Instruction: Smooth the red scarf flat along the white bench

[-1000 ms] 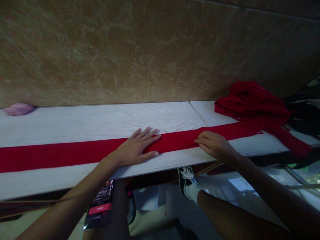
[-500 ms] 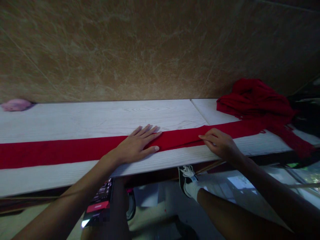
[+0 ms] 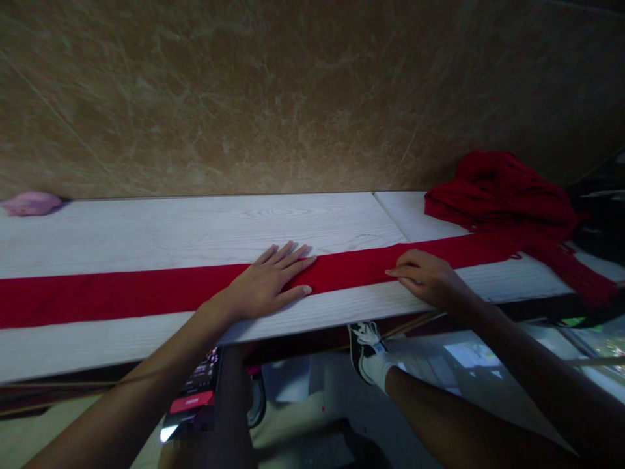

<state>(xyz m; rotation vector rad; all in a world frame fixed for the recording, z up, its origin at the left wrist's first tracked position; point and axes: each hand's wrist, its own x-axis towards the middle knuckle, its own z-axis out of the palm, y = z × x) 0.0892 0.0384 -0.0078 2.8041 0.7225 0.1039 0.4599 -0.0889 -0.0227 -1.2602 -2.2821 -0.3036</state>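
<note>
A long strip of red fabric (image 3: 117, 294) lies flat along the white wood-grain board, running from the left edge to a heap on the right. Spread flat on the strip, my left hand (image 3: 266, 281) presses it down with its fingers apart. My right hand (image 3: 424, 279) is closed in a pinch at the strip's near edge, to the right of the left hand. The bit of cloth between those fingertips is mostly hidden.
A bunched heap of red fabric (image 3: 502, 198) sits at the board's right end, with a frayed tail over the front edge. A pink lump (image 3: 32, 203) rests far left by the marbled wall (image 3: 244, 98). Below are a phone (image 3: 193, 397) and a sneakered foot (image 3: 366, 352).
The crease in the strip between my hands has flattened out. My right hand has shifted very slightly left; my left hand stays in place.
</note>
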